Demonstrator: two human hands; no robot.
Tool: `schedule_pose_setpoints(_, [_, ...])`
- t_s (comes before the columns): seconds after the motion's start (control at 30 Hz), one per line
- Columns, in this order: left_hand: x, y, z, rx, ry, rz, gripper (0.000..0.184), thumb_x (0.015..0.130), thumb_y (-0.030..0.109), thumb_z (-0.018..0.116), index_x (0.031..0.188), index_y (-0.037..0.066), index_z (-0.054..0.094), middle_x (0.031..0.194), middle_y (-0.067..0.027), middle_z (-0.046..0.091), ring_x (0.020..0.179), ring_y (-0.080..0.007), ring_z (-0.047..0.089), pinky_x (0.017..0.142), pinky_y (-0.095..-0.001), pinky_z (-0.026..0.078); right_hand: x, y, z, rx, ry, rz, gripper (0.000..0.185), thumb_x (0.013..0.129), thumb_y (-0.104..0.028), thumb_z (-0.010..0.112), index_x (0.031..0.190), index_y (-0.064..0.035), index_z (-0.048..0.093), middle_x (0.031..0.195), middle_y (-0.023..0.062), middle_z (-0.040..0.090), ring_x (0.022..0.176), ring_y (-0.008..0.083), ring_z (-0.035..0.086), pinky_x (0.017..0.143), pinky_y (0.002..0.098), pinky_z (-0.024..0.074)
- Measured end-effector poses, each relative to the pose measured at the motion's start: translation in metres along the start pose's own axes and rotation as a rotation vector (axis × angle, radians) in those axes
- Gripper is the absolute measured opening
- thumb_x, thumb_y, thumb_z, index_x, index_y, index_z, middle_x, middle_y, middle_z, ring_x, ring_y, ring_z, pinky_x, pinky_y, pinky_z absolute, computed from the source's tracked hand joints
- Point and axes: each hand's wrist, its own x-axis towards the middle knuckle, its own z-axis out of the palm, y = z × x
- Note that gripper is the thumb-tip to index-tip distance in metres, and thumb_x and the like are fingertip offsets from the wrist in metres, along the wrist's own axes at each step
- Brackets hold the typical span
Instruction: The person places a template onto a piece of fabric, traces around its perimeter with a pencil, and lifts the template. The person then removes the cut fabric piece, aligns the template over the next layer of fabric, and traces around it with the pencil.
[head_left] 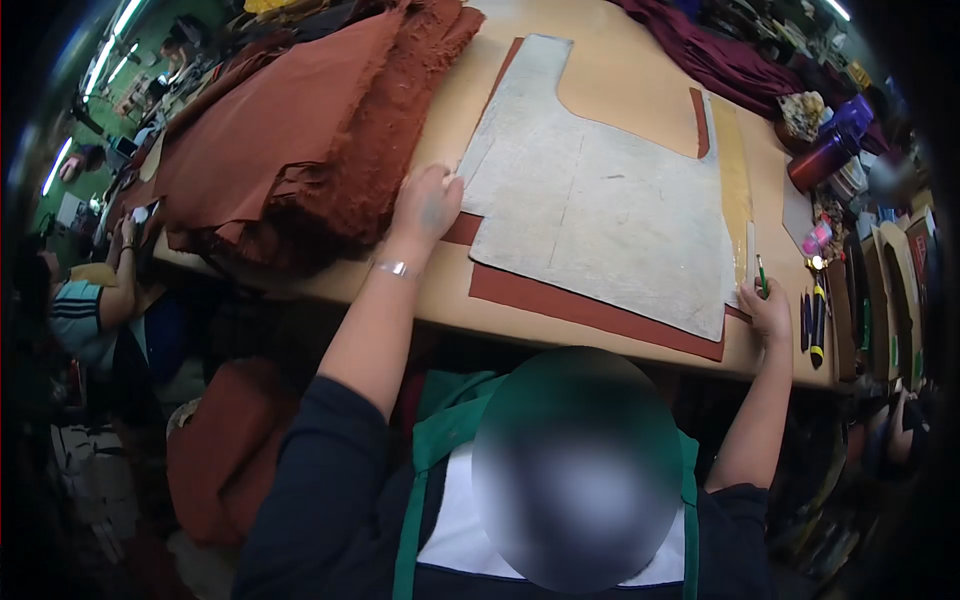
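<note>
A large pale grey pattern template point(610, 190) lies flat over reddish-brown fabric point(590, 312), whose edges stick out beneath it. At the template's left edge, my left hand point(430, 205) is closed with bent fingers, apparently gripping the border; its fingertips are partly hidden. My right hand point(768, 312) holds a green pencil point(762, 272) upright near the template's lower right corner. Beside that hand, a narrow pale strip point(750, 245) and a yellowish strip point(735, 165) run along the template's right side.
A thick stack of reddish-brown fabric point(290, 140) fills the table's left. Maroon cloth point(715, 55) lies at the back. To the right are a purple bottle point(830, 145), a yellow-black cutter point(818, 325) and upright boards point(880, 300). Another person point(95, 300) sits far left.
</note>
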Motion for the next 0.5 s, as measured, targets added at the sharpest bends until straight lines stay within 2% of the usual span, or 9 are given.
schedule_pose_setpoints(0.1, [0.03, -0.026, 0.031, -0.062, -0.291, -0.383, 0.035, 0.066, 0.029, 0.066, 0.085, 0.0, 0.058, 0.086, -0.0209, 0.059, 0.079, -0.0339, 0.057, 0.07, -0.0372, 0.045, 0.002, -0.008, -0.001, -0.182, 0.097, -0.025, 0.032, 0.063, -0.015, 0.07, 0.082, 0.0038, 0.052, 0.072, 0.0125, 0.056, 0.065, 0.0187, 0.054, 0.061, 0.0312, 0.0443])
schedule_pose_setpoints(0.17, [0.037, -0.032, 0.044, -0.08, -0.243, -0.405, 0.044, 0.062, 0.034, 0.07, 0.086, 0.0, 0.058, 0.08, -0.0172, 0.061, 0.071, -0.0284, 0.059, 0.065, -0.035, 0.046, 0.011, -0.003, 0.001, -0.23, 0.112, -0.012, 0.035, 0.062, -0.017, 0.072, 0.082, 0.0035, 0.052, 0.072, 0.013, 0.057, 0.066, 0.0188, 0.054, 0.061, 0.0313, 0.0443])
schedule_pose_setpoints(0.2, [0.047, -0.003, 0.021, -0.103, -0.415, -0.47, 0.045, 0.062, 0.033, 0.072, 0.087, 0.0, 0.057, 0.072, -0.0121, 0.061, 0.062, -0.0218, 0.058, 0.058, -0.0334, 0.046, 0.013, -0.002, 0.003, -0.204, 0.104, 0.007, 0.036, 0.062, -0.018, 0.072, 0.083, 0.0033, 0.052, 0.073, 0.0135, 0.057, 0.067, 0.0189, 0.055, 0.062, 0.0316, 0.0443])
schedule_pose_setpoints(0.27, [0.051, -0.047, 0.056, -0.315, -0.507, -0.641, 0.04, 0.063, 0.03, 0.073, 0.085, 0.0, 0.058, 0.07, -0.008, 0.06, 0.06, -0.0159, 0.055, 0.053, -0.0304, 0.045, 0.015, 0.0, 0.005, -0.184, 0.113, 0.012, 0.038, 0.06, -0.017, 0.074, 0.084, 0.0028, 0.052, 0.076, 0.015, 0.058, 0.069, 0.0206, 0.056, 0.063, 0.0326, 0.0448])
schedule_pose_setpoints(0.3, [0.051, -0.054, 0.057, -0.411, -0.527, -0.667, 0.038, 0.064, 0.028, 0.073, 0.083, 0.0, 0.058, 0.069, -0.0066, 0.059, 0.058, -0.015, 0.055, 0.052, -0.0298, 0.044, 0.018, 0.003, 0.004, -0.215, 0.11, 0.006, 0.04, 0.057, -0.016, 0.075, 0.085, 0.0024, 0.053, 0.078, 0.0158, 0.059, 0.071, 0.0224, 0.057, 0.065, 0.0336, 0.0455])
schedule_pose_setpoints(0.33, [0.057, -0.05, 0.052, -0.361, -0.549, -0.661, 0.032, 0.066, 0.023, 0.071, 0.083, -0.001, 0.058, 0.067, -0.0054, 0.059, 0.057, -0.014, 0.054, 0.051, -0.029, 0.044, 0.014, -0.006, 0.003, -0.235, 0.093, 0.028, 0.042, 0.056, -0.017, 0.076, 0.086, 0.0019, 0.054, 0.081, 0.0167, 0.059, 0.074, 0.0245, 0.058, 0.067, 0.0346, 0.0457])
schedule_pose_setpoints(0.37, [0.061, -0.021, 0.03, -0.438, -0.544, -0.686, 0.02, 0.068, 0.013, 0.068, 0.078, 0.001, 0.056, 0.068, -0.0072, 0.057, 0.055, -0.0158, 0.053, 0.049, -0.0312, 0.043, 0.017, -0.001, 0.004, -0.286, 0.113, -0.002, 0.045, 0.056, -0.02, 0.076, 0.088, 0.0014, 0.054, 0.083, 0.0174, 0.059, 0.076, 0.0269, 0.058, 0.069, 0.0351, 0.0452])
schedule_pose_setpoints(0.43, [0.07, -0.009, 0.013, -0.422, -0.518, -0.577, 0.025, 0.067, 0.014, 0.071, 0.08, 0.0, 0.055, 0.071, -0.0071, 0.058, 0.059, -0.0139, 0.053, 0.053, -0.0277, 0.044, 0.009, -0.018, 0.0, -0.319, 0.095, 0.034, 0.047, 0.056, -0.023, 0.076, 0.09, 0.0015, 0.055, 0.085, 0.0186, 0.059, 0.079, 0.0287, 0.058, 0.071, 0.0352, 0.0447])
schedule_pose_setpoints(0.5, [0.076, -0.021, 0.01, -0.55, -0.543, -0.597, 0.031, 0.068, 0.014, 0.07, 0.089, -0.002, 0.053, 0.075, -0.0066, 0.057, 0.064, -0.0131, 0.054, 0.058, -0.0257, 0.045, 0.005, -0.024, -0.003, -0.323, 0.063, 0.067, 0.049, 0.057, -0.023, 0.076, 0.092, 0.0019, 0.054, 0.088, 0.018, 0.059, 0.083, 0.028, 0.058, 0.074, 0.0339, 0.0441])
